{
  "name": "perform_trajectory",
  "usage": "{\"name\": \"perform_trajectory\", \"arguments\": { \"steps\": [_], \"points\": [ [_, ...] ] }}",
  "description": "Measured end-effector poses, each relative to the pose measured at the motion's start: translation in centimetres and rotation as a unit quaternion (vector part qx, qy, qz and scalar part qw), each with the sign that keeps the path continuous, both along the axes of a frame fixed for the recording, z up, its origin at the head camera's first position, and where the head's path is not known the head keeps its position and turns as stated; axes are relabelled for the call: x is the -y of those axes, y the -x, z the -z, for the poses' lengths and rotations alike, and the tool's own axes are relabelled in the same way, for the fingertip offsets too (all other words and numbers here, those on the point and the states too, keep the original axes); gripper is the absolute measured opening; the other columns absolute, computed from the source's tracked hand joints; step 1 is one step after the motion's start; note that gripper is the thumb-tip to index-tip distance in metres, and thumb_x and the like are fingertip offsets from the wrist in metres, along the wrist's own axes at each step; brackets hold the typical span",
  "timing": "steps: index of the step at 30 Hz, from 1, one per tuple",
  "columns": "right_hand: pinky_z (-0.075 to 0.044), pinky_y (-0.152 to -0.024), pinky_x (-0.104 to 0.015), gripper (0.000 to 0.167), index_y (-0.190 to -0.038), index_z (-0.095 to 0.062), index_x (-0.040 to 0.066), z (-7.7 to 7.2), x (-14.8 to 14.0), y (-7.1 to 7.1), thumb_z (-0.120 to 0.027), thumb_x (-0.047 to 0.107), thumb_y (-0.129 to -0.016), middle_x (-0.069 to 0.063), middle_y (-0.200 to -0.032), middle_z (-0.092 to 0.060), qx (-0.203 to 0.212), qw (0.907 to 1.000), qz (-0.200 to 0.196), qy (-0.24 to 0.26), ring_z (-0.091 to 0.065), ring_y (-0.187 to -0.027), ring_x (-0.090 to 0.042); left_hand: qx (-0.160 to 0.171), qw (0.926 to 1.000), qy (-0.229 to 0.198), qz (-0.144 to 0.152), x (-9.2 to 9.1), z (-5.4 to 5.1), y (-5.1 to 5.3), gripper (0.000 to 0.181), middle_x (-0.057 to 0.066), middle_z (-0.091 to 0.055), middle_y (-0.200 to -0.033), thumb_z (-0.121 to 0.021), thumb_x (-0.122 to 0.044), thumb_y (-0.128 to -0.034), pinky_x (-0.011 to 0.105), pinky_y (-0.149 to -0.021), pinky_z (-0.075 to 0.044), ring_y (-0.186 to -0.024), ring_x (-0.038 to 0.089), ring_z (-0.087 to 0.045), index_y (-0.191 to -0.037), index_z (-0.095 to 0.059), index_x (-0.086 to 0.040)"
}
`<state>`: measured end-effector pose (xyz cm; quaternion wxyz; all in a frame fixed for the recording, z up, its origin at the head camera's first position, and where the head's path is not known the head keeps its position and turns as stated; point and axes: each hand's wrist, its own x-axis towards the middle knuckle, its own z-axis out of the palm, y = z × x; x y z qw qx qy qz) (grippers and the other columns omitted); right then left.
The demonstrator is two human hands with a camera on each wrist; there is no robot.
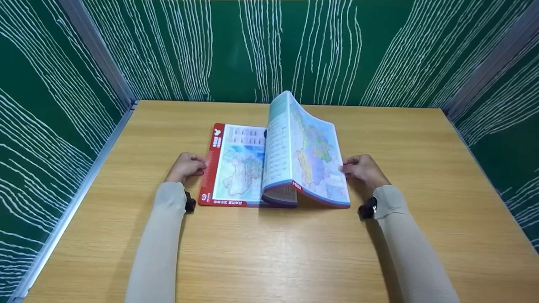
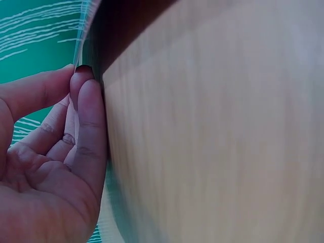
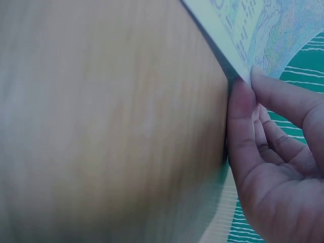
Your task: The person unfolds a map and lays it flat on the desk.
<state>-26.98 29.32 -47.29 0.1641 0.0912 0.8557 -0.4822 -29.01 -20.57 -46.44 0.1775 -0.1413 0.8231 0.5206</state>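
Note:
A folded map (image 1: 240,168) with a red border and printed text lies on the table, its left panel nearly flat. Its middle bends up into a tall curved fold (image 1: 278,143), and the right panel (image 1: 316,155) slopes down from there. At the left red edge, the left hand (image 1: 189,165) pinches the map between thumb and finger. The right hand (image 1: 364,168) pinches the opposite edge. In the left wrist view, the fingertips of the left hand (image 2: 61,131) meet on the thin edge. The right hand (image 3: 276,142) grips the map's edge (image 3: 238,45) in the right wrist view.
The wooden table (image 1: 269,252) carries the map near its middle. Green panels with white wavy lines (image 1: 227,46) stand behind and at both sides, with grey posts at the corners. Small black devices (image 1: 367,208) sit at both wrists.

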Motion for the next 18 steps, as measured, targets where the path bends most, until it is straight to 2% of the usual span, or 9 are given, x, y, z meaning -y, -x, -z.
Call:
{"name": "perform_trajectory", "arguments": {
  "steps": [3, 6, 12, 18],
  "points": [
    [-0.055, -0.076, -0.02, 0.04, -0.121, -0.056, -0.007, 0.0, -0.2, -0.1, -0.066, 0.017, -0.091, -0.011, -0.108, -0.064, -0.008, 0.9999, -0.007, 0.005, -0.065, -0.082, -0.008, -0.009, 0.9999, -0.009, 0.003, 0.1, 0.1, -0.1, 0.033, 0.009, -0.062, -0.103, -0.058, -0.007, -0.0923, 0.02, -0.07, -0.055, -0.078, 0.009, -0.061, -0.123, -0.058, 0.006],
    [-0.055, -0.074, -0.019, 0.038, -0.119, -0.057, -0.007, 0.0, -0.4, -0.1, -0.065, 0.016, -0.091, -0.006, -0.102, -0.065, -0.013, 0.9998, -0.01, 0.007, -0.065, -0.079, -0.006, -0.016, 0.9998, -0.007, 0.008, 0.2, 0.1, -0.1, 0.033, 0.008, -0.062, -0.099, -0.057, -0.005, -0.0925, 0.018, -0.068, -0.055, -0.074, 0.007, -0.06, -0.122, -0.057, 0.008],
    [-0.054, -0.074, -0.018, 0.035, -0.118, -0.057, -0.006, -0.1, -0.7, -0.1, -0.065, 0.015, -0.091, -0.002, -0.099, -0.065, -0.004, 0.9999, -0.008, 0.006, -0.064, -0.079, -0.006, 0.001, 0.9999, 0.017, 0.003, 0.7, -0.2, 0.0, 0.033, 0.014, -0.06, -0.113, -0.057, -0.008, -0.0931, 0.022, -0.075, -0.055, -0.083, 0.013, -0.061, -0.124, -0.058, 0.004],
    [-0.056, -0.073, -0.02, 0.03, -0.114, -0.057, -0.007, -0.1, -0.7, -0.1, -0.064, 0.01, -0.091, 0.001, -0.091, -0.065, -0.004, 0.9996, -0.002, 0.028, -0.065, -0.077, -0.006, 0.003, 0.9997, 0.023, 0.001, 1.3, -0.1, 0.0, 0.032, 0.013, -0.061, -0.111, -0.057, -0.007, -0.0927, 0.021, -0.073, -0.055, -0.082, 0.012, -0.06, -0.123, -0.059, 0.004]
  ]
}}
